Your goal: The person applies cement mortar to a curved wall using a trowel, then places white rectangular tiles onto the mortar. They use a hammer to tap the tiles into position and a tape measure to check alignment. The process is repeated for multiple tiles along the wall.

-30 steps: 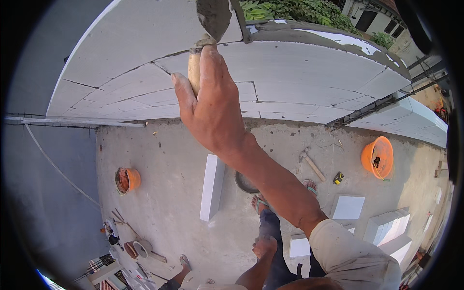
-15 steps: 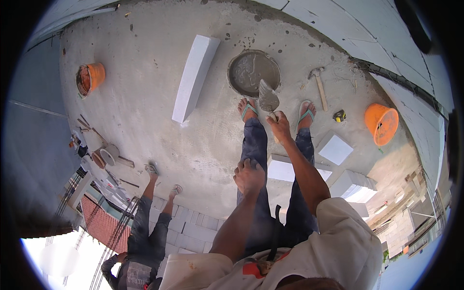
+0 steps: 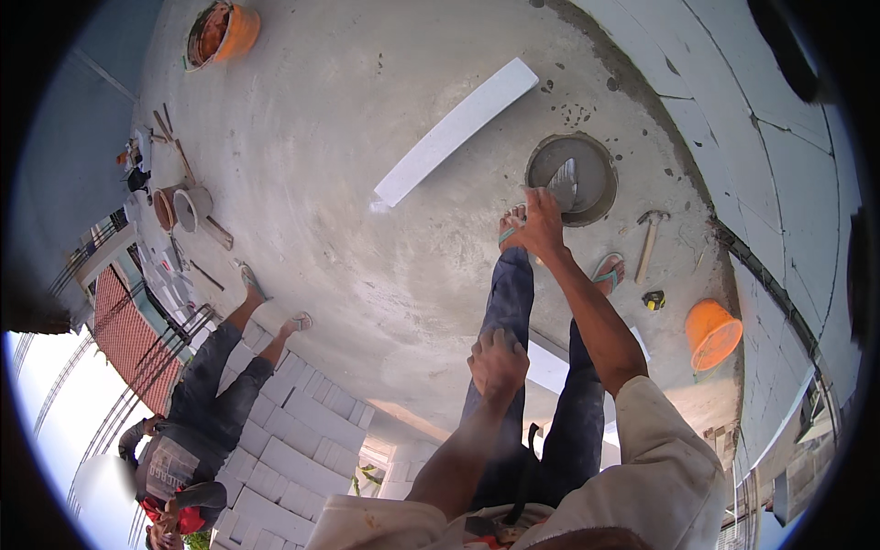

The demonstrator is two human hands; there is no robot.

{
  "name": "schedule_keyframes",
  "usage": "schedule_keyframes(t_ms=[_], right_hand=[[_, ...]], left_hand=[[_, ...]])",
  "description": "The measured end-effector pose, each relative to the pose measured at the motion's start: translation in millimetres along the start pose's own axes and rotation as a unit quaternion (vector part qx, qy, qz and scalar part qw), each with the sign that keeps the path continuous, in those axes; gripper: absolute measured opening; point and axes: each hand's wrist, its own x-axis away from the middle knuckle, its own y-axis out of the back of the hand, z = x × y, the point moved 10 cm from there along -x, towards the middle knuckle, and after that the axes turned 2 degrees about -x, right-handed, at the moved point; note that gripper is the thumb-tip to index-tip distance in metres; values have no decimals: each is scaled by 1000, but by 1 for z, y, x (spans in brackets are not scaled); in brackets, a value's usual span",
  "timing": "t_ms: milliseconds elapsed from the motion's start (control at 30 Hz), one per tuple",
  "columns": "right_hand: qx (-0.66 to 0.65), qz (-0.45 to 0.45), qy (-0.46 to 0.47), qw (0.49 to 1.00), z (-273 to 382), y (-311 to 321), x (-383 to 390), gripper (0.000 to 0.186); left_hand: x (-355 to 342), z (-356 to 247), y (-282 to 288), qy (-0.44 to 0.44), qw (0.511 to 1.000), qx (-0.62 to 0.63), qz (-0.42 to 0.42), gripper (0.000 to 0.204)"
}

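My right hand [image 3: 543, 227] is closed around the handle of a pointed trowel [image 3: 567, 181]. The handle is mostly hidden by my fingers. The trowel's grey, wet-looking blade lies over the grey mortar [image 3: 591, 163] in a round, shallow tub [image 3: 613, 183] beyond my feet. Whether the blade touches the mortar I cannot tell. My left hand [image 3: 498, 360] rests on my left knee with its fingers curled in, and nothing shows in it.
A long white block [image 3: 456, 133] lies left of the tub. To the right are a hammer [image 3: 649, 243], a tape measure [image 3: 654, 300] and an orange bucket [image 3: 713, 336]. Another orange bucket [image 3: 240, 33] stands far left. White blocks [image 3: 548, 363] lie beneath my legs. Another person [image 3: 188, 440] is at lower left.
My right hand has reached farther forward, carrying the trowel's blade from the tub's near edge to over the mortar inside. My view has swung, shifting the scene. The left hand stays on the knee.
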Motion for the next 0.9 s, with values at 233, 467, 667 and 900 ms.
schedule_keyframes(t_ms=[233,467,667,900], right_hand=[[330,47,249,909,118,-47,-152,99],[463,121,280,832,125,-108,-215,128],[-75,-68,19,995,60,-44,-182,122],[-423,0,-448,788,80,-141,-187,102]], left_hand=[[-11,15,12,25,995,88,51,55],[-6,36,2,72,977,200,35,57],[11,40,-16,121,953,279,-1,60],[16,35,-17,149,946,287,-22,62]])
